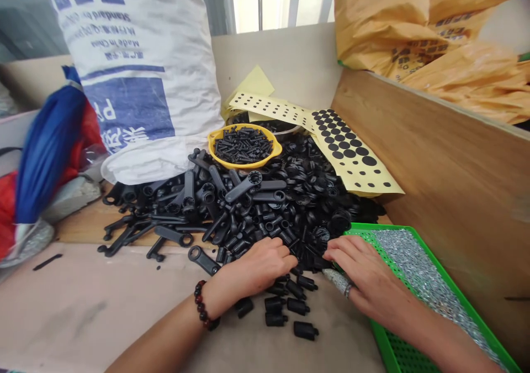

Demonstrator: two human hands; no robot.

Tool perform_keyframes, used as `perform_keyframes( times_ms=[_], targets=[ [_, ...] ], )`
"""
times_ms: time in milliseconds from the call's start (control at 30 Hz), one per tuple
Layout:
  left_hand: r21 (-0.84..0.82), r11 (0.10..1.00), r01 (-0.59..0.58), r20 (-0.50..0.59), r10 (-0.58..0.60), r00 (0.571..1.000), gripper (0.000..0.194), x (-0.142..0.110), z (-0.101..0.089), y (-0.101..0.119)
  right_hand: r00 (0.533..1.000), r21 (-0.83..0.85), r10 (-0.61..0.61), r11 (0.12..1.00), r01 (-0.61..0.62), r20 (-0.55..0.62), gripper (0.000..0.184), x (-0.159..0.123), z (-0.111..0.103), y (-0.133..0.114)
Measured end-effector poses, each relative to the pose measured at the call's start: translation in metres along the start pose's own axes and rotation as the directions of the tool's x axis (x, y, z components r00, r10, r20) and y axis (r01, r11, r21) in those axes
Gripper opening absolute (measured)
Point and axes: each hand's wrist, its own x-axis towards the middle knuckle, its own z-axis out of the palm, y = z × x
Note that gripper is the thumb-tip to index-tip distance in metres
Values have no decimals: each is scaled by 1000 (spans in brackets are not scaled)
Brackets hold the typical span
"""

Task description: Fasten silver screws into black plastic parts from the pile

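My left hand (265, 262), with a beaded bracelet (201, 305) at the wrist, is at the front edge of a heap of black plastic parts. Its fingers are curled together and hide whatever is between them. My right hand (358, 268) is at the heap's right front, beside a green tray (383, 334). Silvery wrapping covers its thumb (336, 280). Its fingers and thumb bend toward each other over dark parts, and any held piece cannot be made out. Several short black cylinders with a narrow end (305, 330) lie on the table below and between my hands.
Black crank-like arms (244, 186) and round discs (314, 166) fill the heap. Behind it stand a yellow basket of black screw-like pieces (244, 146), dotted sticker sheets (343, 146) and a white sack (153, 47). Small metal pieces (418, 268) fill part of the tray. A wooden board (439, 179) borders the right.
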Motion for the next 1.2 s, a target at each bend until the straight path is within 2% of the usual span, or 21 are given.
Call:
perform_keyframes(
  times_ms=[200, 433, 567, 667, 733, 767, 800, 867, 933, 967, 1000, 1067, 1200],
  targets=[
    [25, 999, -36, 23, 35, 999, 18, 3, -8, 0, 1000, 5, 3, 1000, -3, 16, 50, 2, 0, -2],
    [24, 1000, -7, 23, 7, 1000, 28, -1, -21, -5, 1000, 13, 18, 1000, -19, 17, 52, 0, 2, -1],
    [-70, 997, 41, -69, -46, 997, 30, -1, -23, -11, 999, 36, 44, 998, -45, 20, 52, 1, 2, -2],
    [-292, 950, 113, -195, -175, 965, 28, 6, -19, -11, 998, 93, 59, 994, -59, -5, 52, 3, -2, -4],
    [-520, 843, 139, -250, -305, 919, 28, 12, -15, -7, 998, 146, 57, 988, -52, -25, 52, 5, -6, -7],
    [-646, 751, 138, -248, -378, 892, 28, 14, -14, -4, 998, 173, 53, 984, -46, -35, 52, 7, -8, -9],
    [-772, 623, 129, -219, -450, 866, 25, 17, -12, -1, 998, 197, 48, 980, -39, -43, 52, 8, -11, -12],
    [-958, 276, 79, -87, -542, 836, 17, 20, -9, 8, 998, 238, 37, 971, -22, -56, 53, 10, -14, -17],
    [-997, -73, 11, 49, -543, 839, 15, 21, -6, 18, 998, 266, 23, 964, -6, -59, 52, 12, -16, -22],
    [-981, -193, -19, 88, -529, 844, 18, 22, -6, 22, 998, 273, 17, 962, 0, -60, 53, 13, -17, -23],
    [-961, -271, -45, 106, -518, 848, 23, 22, -6, 25, 998, 274, 13, 962, 4, -60, 52, 13, -16, -25],
    [-945, -319, -72, 110, -520, 847, 33, 22, -6, 30, 998, 254, 21, 967, -4, -63, 51, 13, -15, -27],
    [-973, -222, -65, 83, -598, 797, 33, 23, -8, 34, 995, 176, 61, 983, -47, -76, 40, 12, -10, -30]
  ],
)
